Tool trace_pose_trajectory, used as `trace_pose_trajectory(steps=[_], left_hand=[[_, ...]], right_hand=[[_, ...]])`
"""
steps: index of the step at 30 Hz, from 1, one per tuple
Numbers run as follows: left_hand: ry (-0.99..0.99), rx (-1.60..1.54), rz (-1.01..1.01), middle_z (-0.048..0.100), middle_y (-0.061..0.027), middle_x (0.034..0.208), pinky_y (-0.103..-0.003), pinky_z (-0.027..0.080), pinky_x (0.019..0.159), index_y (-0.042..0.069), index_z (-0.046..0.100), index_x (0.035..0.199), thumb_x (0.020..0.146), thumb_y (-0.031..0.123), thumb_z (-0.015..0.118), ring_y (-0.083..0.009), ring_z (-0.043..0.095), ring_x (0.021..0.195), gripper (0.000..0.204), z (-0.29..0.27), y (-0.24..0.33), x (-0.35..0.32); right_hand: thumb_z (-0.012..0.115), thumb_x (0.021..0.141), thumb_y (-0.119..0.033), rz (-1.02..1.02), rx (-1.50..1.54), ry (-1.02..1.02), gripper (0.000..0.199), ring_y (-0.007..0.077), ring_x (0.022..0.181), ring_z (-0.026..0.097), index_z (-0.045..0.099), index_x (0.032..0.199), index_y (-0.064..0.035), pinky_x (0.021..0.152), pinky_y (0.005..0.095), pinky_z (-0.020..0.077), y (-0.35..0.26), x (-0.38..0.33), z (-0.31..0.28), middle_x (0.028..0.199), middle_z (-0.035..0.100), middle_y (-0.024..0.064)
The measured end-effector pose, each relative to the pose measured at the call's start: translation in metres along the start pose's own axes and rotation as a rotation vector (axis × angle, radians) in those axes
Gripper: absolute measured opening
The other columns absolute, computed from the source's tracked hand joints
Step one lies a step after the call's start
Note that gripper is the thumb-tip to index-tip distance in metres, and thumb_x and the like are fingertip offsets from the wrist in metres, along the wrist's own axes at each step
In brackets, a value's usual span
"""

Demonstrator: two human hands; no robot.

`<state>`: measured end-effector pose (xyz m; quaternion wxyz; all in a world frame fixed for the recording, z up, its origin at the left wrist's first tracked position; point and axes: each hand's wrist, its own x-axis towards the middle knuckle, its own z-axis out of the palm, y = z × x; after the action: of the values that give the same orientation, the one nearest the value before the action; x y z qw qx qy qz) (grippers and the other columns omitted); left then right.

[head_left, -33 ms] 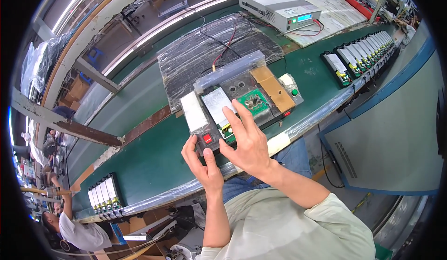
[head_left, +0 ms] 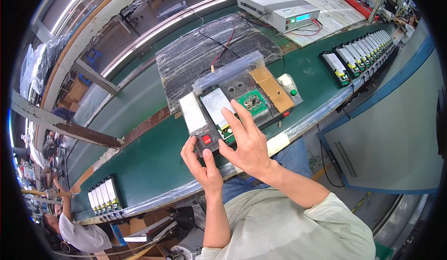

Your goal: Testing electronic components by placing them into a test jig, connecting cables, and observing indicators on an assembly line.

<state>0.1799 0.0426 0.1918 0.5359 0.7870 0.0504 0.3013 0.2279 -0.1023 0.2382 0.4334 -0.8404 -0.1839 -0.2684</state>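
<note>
A dark test fixture (head_left: 240, 97) sits on the green bench in front of me. In its left part lies an open power supply unit (head_left: 217, 106) with a silvery plate and a yellow transformer at its near end. My right hand (head_left: 249, 143) is over this unit, its fingers spread, the fingertips at its right side and near end; whether they press on it I cannot tell. My left hand (head_left: 202, 169) is at the fixture's near left corner, thumb and fingers apart, close to a red rocker switch (head_left: 206, 139). A green circuit board (head_left: 253, 102) with round metal sockets is right of the unit.
A bench meter (head_left: 279, 10) with a lit display stands at the back, its red and black leads running toward the fixture. Rows of similar units (head_left: 356, 55) line the right; several more (head_left: 104, 194) stand at left. A co-worker (head_left: 84, 229) is at lower left.
</note>
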Motion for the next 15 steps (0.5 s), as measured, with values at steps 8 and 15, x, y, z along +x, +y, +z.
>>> trace_pose_trajectory(steps=[8, 15], left_hand=[[0.002, 0.105, 0.064, 0.055, -0.0231, 0.15, -0.047, 0.045, 0.115, -0.003, 0.062, 0.145, 0.116, 0.032, 0.058, -0.036, 0.055, 0.139, 0.046, 0.0, 0.003, 0.004], [-0.005, 0.11, 0.06, 0.054, -0.0257, 0.15, -0.049, 0.043, 0.118, -0.003, 0.064, 0.144, 0.116, 0.035, 0.058, -0.0387, 0.053, 0.142, 0.048, 0.003, 0.011, 0.006]], right_hand=[[0.089, 0.077, -0.006, -0.027, -0.01, 0.039, 0.076, 0.0448, 0.133, 0.067, 0.064, 0.148, -0.0013, 0.102, 0.0461, 0.0618, 0.0, -0.002, 0.003, 0.156, 0.056, 0.0245], [0.09, 0.077, -0.005, -0.033, 0.053, 0.069, 0.07, 0.0411, 0.132, 0.068, 0.068, 0.143, 0.0001, 0.101, 0.0458, 0.0621, 0.002, -0.009, -0.001, 0.154, 0.059, 0.0242]])
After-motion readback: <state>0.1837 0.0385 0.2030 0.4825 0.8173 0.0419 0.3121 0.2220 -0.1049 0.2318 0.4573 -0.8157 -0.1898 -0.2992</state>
